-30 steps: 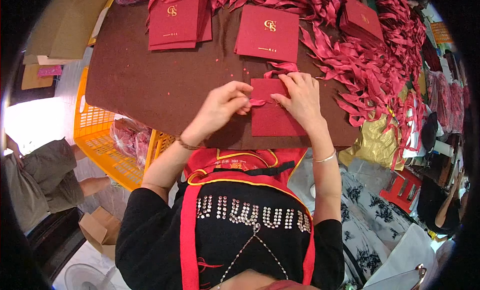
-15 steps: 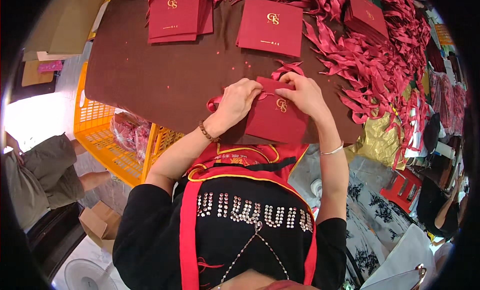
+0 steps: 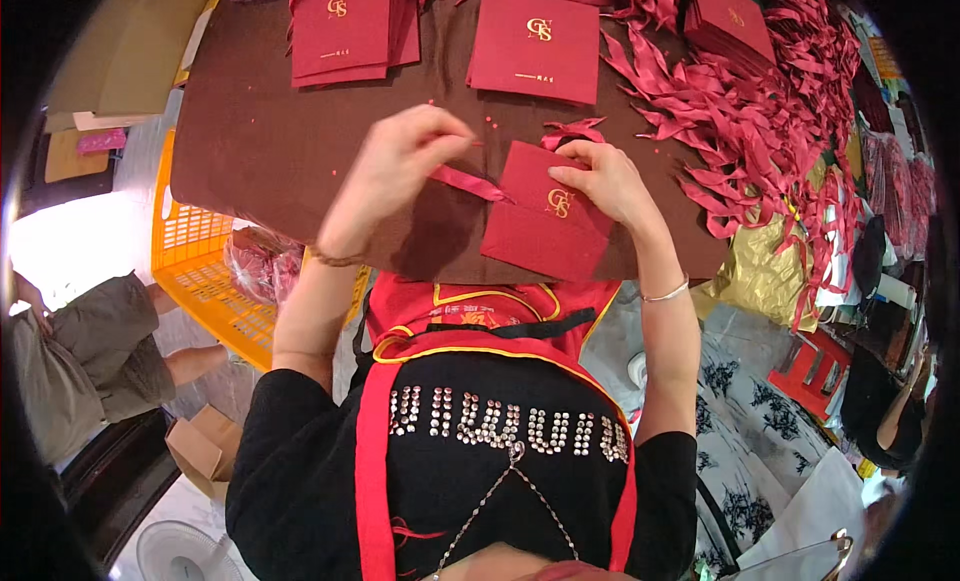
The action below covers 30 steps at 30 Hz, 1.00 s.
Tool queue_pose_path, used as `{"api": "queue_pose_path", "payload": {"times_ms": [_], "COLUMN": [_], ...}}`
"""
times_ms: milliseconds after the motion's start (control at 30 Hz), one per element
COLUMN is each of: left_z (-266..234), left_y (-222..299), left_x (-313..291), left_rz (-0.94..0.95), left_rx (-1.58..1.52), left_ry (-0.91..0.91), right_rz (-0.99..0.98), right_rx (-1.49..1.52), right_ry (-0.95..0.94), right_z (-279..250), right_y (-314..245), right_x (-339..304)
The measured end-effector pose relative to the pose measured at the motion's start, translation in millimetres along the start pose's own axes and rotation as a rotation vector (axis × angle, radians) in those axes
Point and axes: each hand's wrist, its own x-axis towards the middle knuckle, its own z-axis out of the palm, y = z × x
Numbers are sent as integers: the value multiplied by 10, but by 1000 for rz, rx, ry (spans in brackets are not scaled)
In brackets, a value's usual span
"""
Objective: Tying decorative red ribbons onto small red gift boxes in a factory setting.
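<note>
A red paper piece (image 3: 545, 236) with a gold emblem lies at the table's near edge; it looks like a flat-folded gift bag. My right hand (image 3: 605, 186) grips its upper right edge, thumb on the front. From its left side a red ribbon (image 3: 470, 184) runs out toward my left hand (image 3: 405, 166). That hand is raised over the table, blurred by motion, with thumb and fingers pinched together. What sits in the pinch is too small to make out. Another loop of ribbon (image 3: 575, 132) shows behind the bag's top edge.
Beyond my hands are stacks of similar red pieces: left (image 3: 345, 31), middle (image 3: 535, 46) and right (image 3: 725, 26). Loose red ribbons (image 3: 690, 141) heap along the right side. Small red scraps dot the brown tablecloth (image 3: 270, 131). An orange crate (image 3: 205, 281) stands at lower left, near another person's legs (image 3: 95, 351).
My left hand has moved from the bag's upper left edge up and to the left. The ribbon now stretches out from the bag's left side. My right hand keeps its hold.
</note>
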Motion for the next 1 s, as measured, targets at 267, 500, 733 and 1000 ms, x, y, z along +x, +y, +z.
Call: {"api": "queue_pose_path", "payload": {"times_ms": [267,500,733,1000], "left_z": [894,927,942,984], "left_y": [-266,-247,-235,-159], "left_x": [114,103,90,41], "left_rz": [170,169,220,330], "left_rx": [201,227,289,547], "left_ry": [82,114,125,107], "right_rz": [-19,-33,-85,-179], "right_rx": [32,32,13,-15], "right_ry": [23,48,119,176], "right_z": [34,80,130,194], "right_y": [75,78,34,24], "right_x": [-2,-27,-83,-126]}}
